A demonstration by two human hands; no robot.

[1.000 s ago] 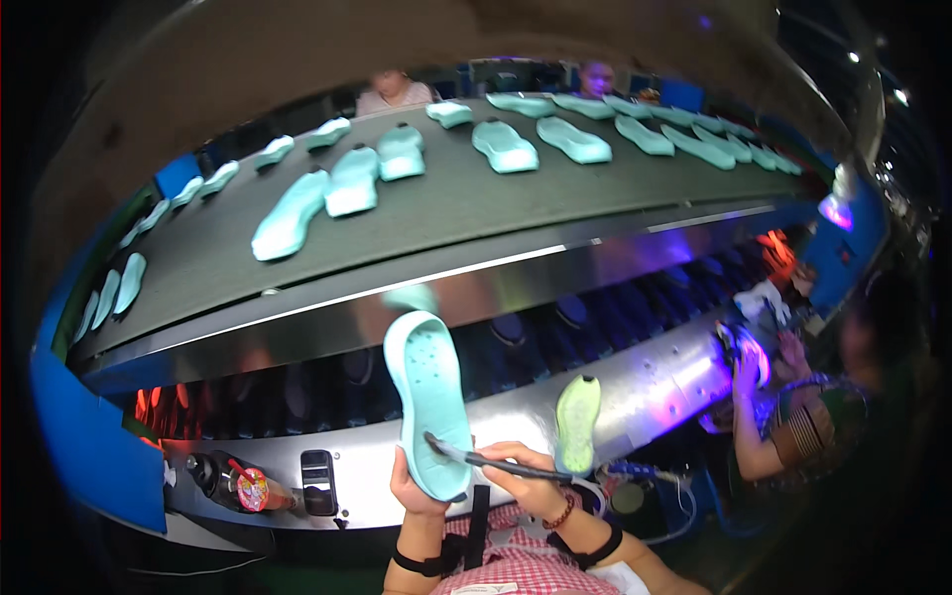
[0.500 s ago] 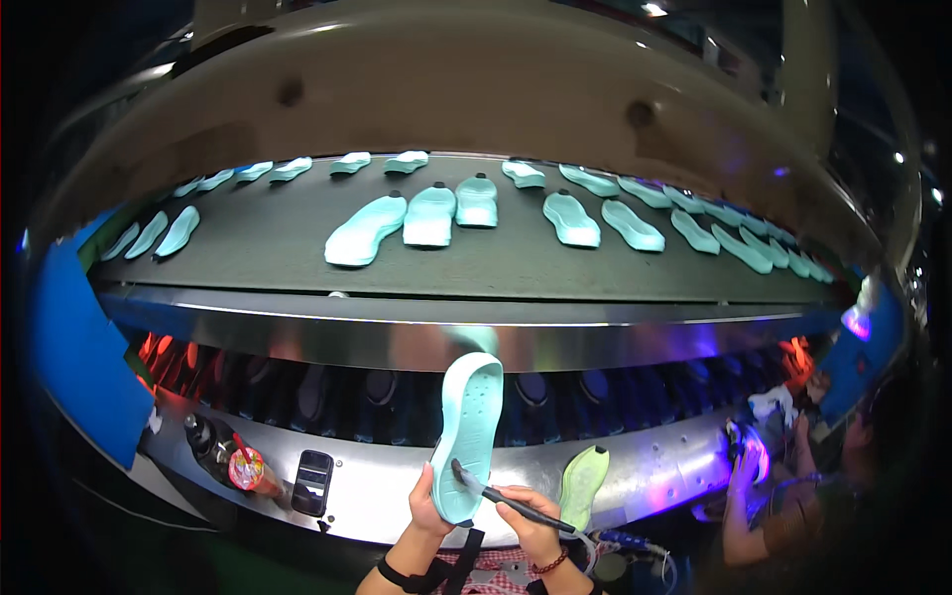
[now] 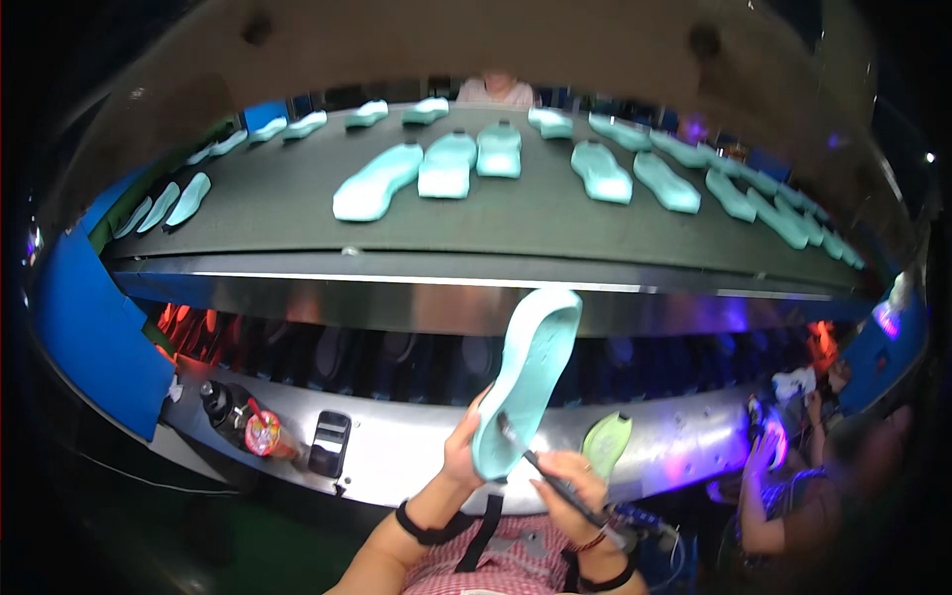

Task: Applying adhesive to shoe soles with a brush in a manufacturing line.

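My left hand [image 3: 463, 445] grips the heel end of a pale turquoise shoe sole [image 3: 531, 362] along its left edge. The sole is tilted, its toe pointing up and to the right, its hollow side toward me. In my right hand [image 3: 575, 486] is a brush [image 3: 555, 476] with a dark handle. Its bristle tip touches the inside of the sole near the heel. A yellow-green sole [image 3: 607, 442] lies on the metal ledge just beyond my right hand.
A dark conveyor belt [image 3: 288, 213] carries several turquoise soles [image 3: 377, 181]. On the metal ledge [image 3: 397, 451] at left stand a black bottle [image 3: 220, 405], a drink cup with straw [image 3: 263, 432] and a black phone-like object [image 3: 329, 444]. At right, a co-worker's hand [image 3: 762, 456] is busy.
The sole and both hands have moved up and to the right in the picture, and the sole leans further right. The whole view has shifted; the brush remains against the sole.
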